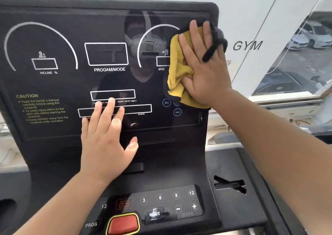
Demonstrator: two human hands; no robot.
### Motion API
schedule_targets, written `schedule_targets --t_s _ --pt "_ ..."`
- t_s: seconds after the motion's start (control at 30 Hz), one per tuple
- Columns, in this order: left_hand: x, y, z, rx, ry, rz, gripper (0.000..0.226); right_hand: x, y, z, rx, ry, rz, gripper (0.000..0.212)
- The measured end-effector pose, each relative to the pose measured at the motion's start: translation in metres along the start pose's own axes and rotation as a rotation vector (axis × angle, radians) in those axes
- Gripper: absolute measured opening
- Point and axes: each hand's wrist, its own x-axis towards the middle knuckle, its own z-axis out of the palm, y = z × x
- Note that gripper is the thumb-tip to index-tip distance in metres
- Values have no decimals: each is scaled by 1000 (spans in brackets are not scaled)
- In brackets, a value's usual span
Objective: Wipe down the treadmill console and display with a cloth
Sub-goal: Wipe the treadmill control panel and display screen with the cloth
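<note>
The treadmill's black glossy display [59, 83] fills the upper left, with white dial marks and the words PROGAM/MODE. My right hand [203, 67] presses a yellow cloth with dark edging [177, 69] flat against the display's right side, over the speed dial, fingers straight. A dark fold of the cloth pokes out between two of its fingers. My left hand [107, 136] lies flat with spread fingers on the lower middle of the display. Below sits the console's button panel [161, 202] with number keys and a MODE key.
A red stop button with a yellow rim [124, 224] sits at the console's bottom centre. A recessed tray [230, 184] is at the lower right. Behind the display's right edge, a white wall reads GYM [248, 45], and a window shows parked cars [312, 35].
</note>
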Motion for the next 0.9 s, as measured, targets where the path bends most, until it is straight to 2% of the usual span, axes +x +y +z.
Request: schedule_targets --t_s 0.13,0.23,0.33,0.47,0.6,0.77,0.9 --pt "-2 -3 0 37 17 16 79 -80 -18 30 14 -68 -76 81" --pt "-10 -3 0 13 -1 -9 82 -159 -38 50 -24 -250 -108 90" --pt "-24 -1 5 33 -62 17 83 -208 -65 60 -16 -361 -69 92" --pt "-41 4 13 88 -160 50 83 -226 -96 49 80 -553 8 92" --pt "-51 6 15 110 -196 68 85 -255 -122 23 226 -780 -53 86" --pt "-62 4 18 86 -213 63 85 -264 -98 2 235 -929 -77 86" --pt "-68 -3 15 54 -202 44 81 -252 -96 4 191 -917 165 88"
